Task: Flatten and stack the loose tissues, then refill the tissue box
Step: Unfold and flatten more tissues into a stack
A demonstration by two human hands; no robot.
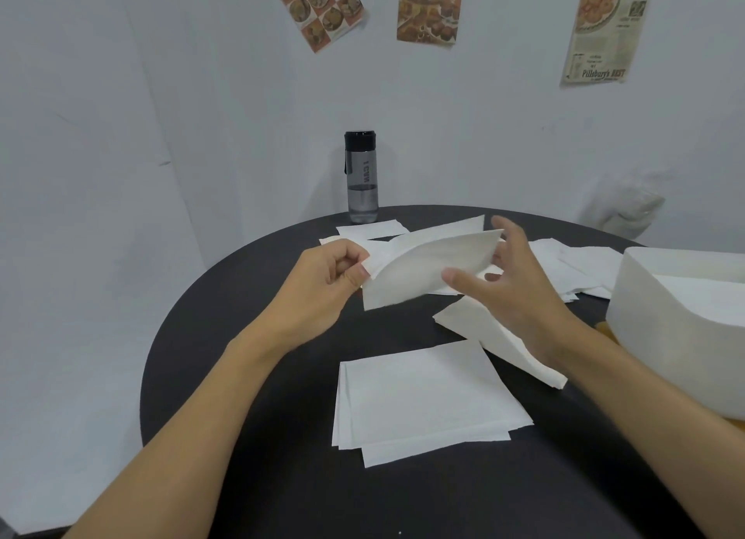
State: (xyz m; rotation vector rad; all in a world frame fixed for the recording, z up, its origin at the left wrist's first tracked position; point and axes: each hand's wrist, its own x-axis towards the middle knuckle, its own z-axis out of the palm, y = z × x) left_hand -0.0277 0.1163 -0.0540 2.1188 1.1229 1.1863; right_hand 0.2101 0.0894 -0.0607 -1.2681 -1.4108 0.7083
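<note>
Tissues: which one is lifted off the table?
The bowed tissue in mid-air, its left corner pinched by the left hand, the right hand at its other end; the other tissues lie on the black table.

Left hand (326, 280) in a pinch on the tissue (419, 268); right hand (512, 292) loose, spread.

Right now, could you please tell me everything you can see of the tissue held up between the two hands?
The held tissue is white, thin, soft-looking paper, bowed into an arc above the black round table. The left hand pinches its left corner; the right hand, fingers straight and spread, touches its right end.
</note>
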